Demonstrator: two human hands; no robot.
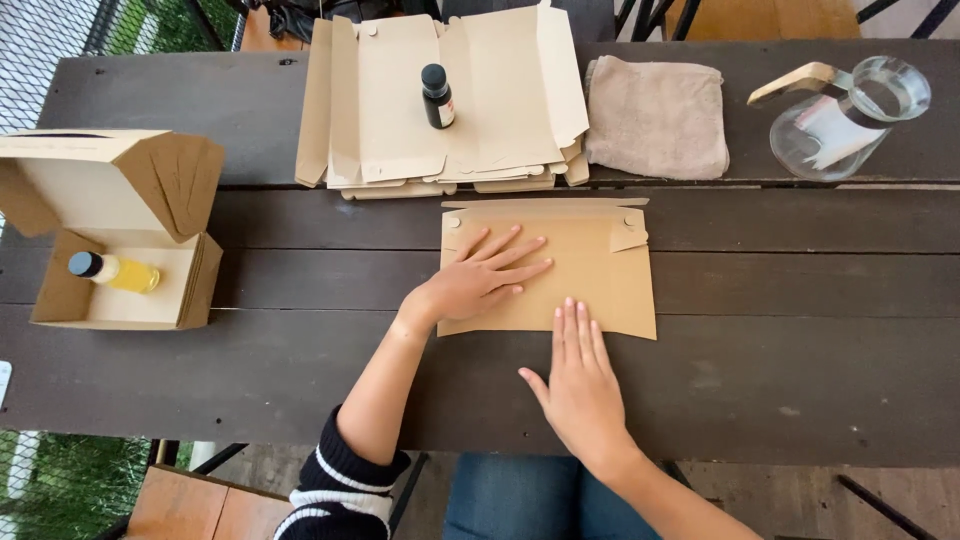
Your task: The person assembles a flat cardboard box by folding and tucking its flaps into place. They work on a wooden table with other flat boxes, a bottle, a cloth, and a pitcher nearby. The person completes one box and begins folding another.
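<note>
We see a flat cardboard sheet [585,270], a folded box blank, lying on the dark wooden table [800,330] near the middle, just on the near side of centre. Its far edge is folded over into a narrow flap, with a small tab turned down at the far right corner.

Our left hand [480,278] lies flat on the left part of the sheet, fingers spread wide and pointing right and slightly far. It grips nothing, just presses palm down. Our right hand [578,385] lies flat too, fingers together and pointing far; the fingertips rest on the near edge of the sheet while the palm sits on the bare table. It holds nothing either.

Just beyond the sheet, a stack of pale cardboard blanks [440,100] is spread at the far side of the table. A small dark bottle [437,96] with a black cap stands upright on that stack.

Right of the stack, a folded beige towel [655,115] lies flat. Further right, near the far right corner, is a clear glass jug [845,115] with a pale handle.

Well apart at the left edge, an open cardboard box [115,230] sits with its lid raised. Inside it a small yellow bottle [115,271] with a dark cap lies on its side.
</note>
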